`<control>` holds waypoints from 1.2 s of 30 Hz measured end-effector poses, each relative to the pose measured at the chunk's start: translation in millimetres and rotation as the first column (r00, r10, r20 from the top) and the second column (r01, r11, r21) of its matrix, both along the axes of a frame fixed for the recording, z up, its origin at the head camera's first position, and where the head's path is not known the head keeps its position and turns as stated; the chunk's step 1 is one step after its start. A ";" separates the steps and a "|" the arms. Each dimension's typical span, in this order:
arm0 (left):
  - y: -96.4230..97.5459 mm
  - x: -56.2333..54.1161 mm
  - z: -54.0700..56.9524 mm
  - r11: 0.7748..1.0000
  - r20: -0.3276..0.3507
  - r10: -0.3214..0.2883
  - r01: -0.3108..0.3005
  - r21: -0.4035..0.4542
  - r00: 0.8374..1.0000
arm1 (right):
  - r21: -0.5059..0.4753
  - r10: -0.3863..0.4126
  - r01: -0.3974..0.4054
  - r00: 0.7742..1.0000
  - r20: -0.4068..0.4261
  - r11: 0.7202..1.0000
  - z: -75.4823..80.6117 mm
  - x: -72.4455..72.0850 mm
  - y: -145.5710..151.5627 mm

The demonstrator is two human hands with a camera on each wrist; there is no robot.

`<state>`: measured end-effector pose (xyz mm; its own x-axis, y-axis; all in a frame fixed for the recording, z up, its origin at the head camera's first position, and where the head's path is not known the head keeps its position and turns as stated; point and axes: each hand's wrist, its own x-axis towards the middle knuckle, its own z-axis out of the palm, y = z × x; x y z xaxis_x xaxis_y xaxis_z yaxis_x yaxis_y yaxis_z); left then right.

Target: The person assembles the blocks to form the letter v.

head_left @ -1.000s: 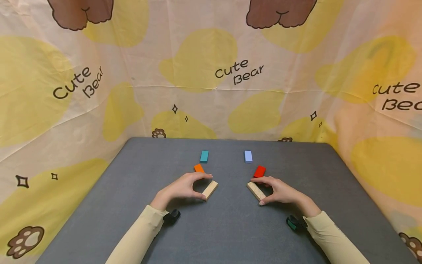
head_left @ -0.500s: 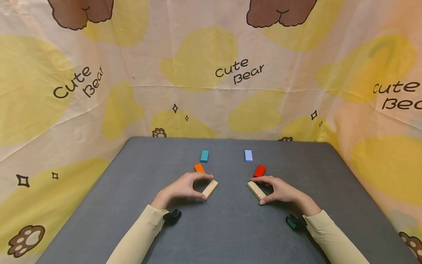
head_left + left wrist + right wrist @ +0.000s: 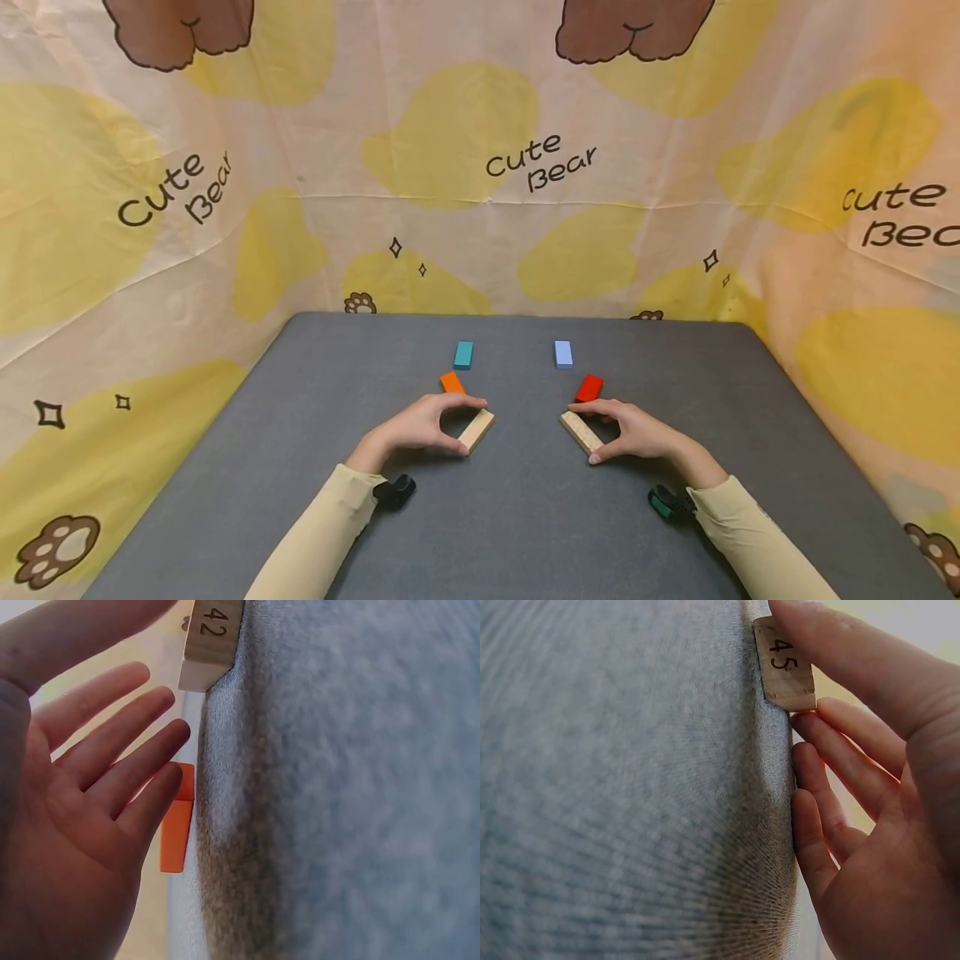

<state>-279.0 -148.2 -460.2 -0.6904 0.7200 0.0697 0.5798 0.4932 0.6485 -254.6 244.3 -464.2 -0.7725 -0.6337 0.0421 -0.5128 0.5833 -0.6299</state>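
A plain wooden block marked 42 in the left wrist view lies slanted on the grey table. My left hand frames it, thumb at the near end, the other fingers fairly straight toward the far end; a narrow gap shows beside the middle fingertip in the left wrist view. A second wooden block, marked 45 in the right wrist view, lies slanted the opposite way. My right hand holds it end to end between thumb and bent fingers. Just beyond the hands are an orange block and a red block.
Farther back lie a teal block and a light blue block, making a rough arc with the others. The grey table meets a patterned cloth behind and at both sides. A dark camera is strapped at each wrist.
The left fingertips have edged slightly right, toward the far end of their wooden block. The right hand and all the blocks stay in place; the head view shifts a little.
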 end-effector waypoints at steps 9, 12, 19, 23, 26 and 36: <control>1.3 -1.4 -3.5 1.000 0.017 -0.012 0.012 -0.018 1.000 | 0.002 -0.002 0.002 1.000 0.018 1.000 -1.4 -0.7 -1.1; 1.2 -2.2 -4.6 1.000 0.022 -0.012 0.012 -0.020 1.000 | -0.001 -0.002 0.002 1.000 0.026 1.000 -1.6 -0.7 -0.8; 0.9 -2.1 -2.9 1.000 0.041 -0.018 0.018 -0.011 0.999 | 0.004 0.000 0.000 1.000 0.017 1.000 -0.8 -0.4 -0.9; 0.8 -2.6 -2.7 1.000 0.045 -0.013 0.014 -0.022 0.999 | 0.003 -0.003 0.003 1.000 0.014 1.000 0.1 -0.3 -0.5; 0.7 -3.5 -3.1 0.999 0.042 -0.007 0.008 -0.033 0.999 | -0.002 -0.007 0.007 1.000 0.010 1.000 0.4 -0.1 -0.4; 0.0 -5.2 -4.0 0.998 0.036 0.006 -0.004 -0.061 0.999 | 0.009 -0.013 0.013 1.000 0.016 1.000 0.6 0.2 0.2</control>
<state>-284.1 -148.2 -464.2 -0.6952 0.7189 0.0012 0.5543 0.5350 0.6377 -254.4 244.5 -463.7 -0.7809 -0.6241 0.0242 -0.4952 0.5950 -0.6330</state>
